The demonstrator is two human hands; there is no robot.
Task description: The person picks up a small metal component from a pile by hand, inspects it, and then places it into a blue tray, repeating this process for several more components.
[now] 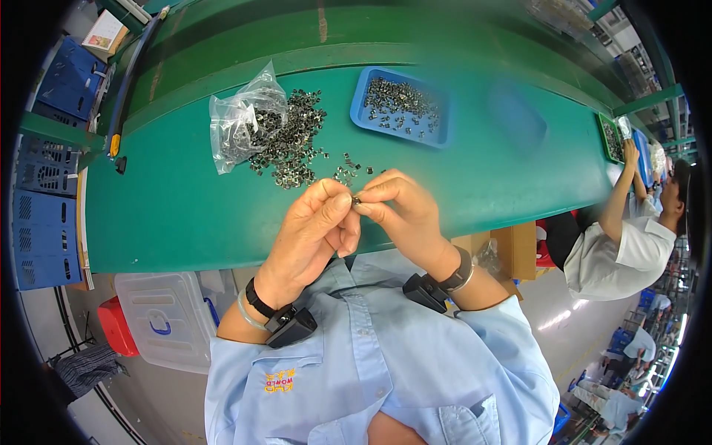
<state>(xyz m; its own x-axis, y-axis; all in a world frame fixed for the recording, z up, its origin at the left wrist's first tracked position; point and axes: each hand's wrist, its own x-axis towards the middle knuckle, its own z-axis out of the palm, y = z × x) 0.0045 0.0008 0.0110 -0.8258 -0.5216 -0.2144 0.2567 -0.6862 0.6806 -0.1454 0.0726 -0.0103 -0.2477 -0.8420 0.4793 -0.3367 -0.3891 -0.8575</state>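
My left hand (315, 226) and my right hand (404, 211) meet over the near part of the green tabletop (200, 230). Between their thumbs and forefingers they pinch one small dark metal part (356, 199); its exact kind is too small to make out. Just beyond my fingertips lies a loose cluster of small parts (345, 173). Farther left, a large pile of small black and silver parts (293, 144) spills from a clear plastic bag (231, 122). A blue tray (361, 104), beyond my right hand, holds many similar parts.
Blue crates (46, 241) stand at the left. Below the table edge are a clear lidded bin (159, 319), a red container (117, 326) and a cardboard box (517, 252). At the right another person (619, 256) works beside a green tray (610, 139).
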